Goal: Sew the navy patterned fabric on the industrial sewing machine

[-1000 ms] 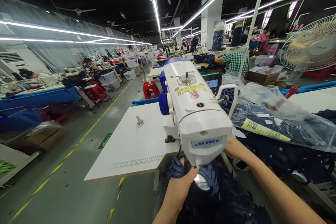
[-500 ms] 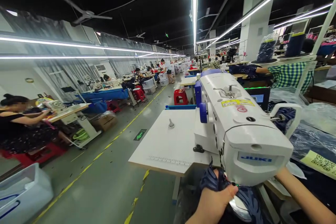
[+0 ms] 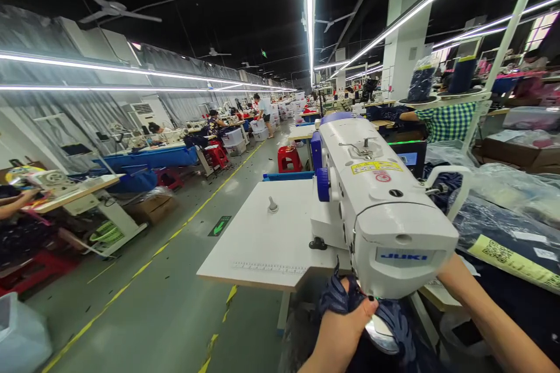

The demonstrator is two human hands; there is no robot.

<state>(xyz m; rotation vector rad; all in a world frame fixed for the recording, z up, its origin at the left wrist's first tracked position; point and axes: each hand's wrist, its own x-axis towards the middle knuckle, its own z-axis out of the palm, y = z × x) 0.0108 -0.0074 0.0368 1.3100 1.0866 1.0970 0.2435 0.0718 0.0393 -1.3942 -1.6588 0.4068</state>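
My left hand (image 3: 338,329) is closed on a bunched piece of navy lace-like fabric (image 3: 335,296), thumb pressed on top, just below the head of a white JUKI sewing machine (image 3: 396,215). More of the navy fabric drapes over the shiny metal arm end (image 3: 381,335) under the needle area. From the right, my right forearm (image 3: 485,306) reaches in behind the machine head, which hides the hand and fingers. The needle itself cannot be made out.
A white worktable (image 3: 258,233) with a printed ruler extends left of the machine. Plastic-wrapped dark goods (image 3: 499,227) lie at the right, below thread cones (image 3: 461,74). Beyond are a red stool (image 3: 289,158), a yellow-lined aisle and other people at machines.
The view has turned a little to the right, so the machine and room sit further left in the picture. My left hand keeps its hold on the fabric beneath the machine head.
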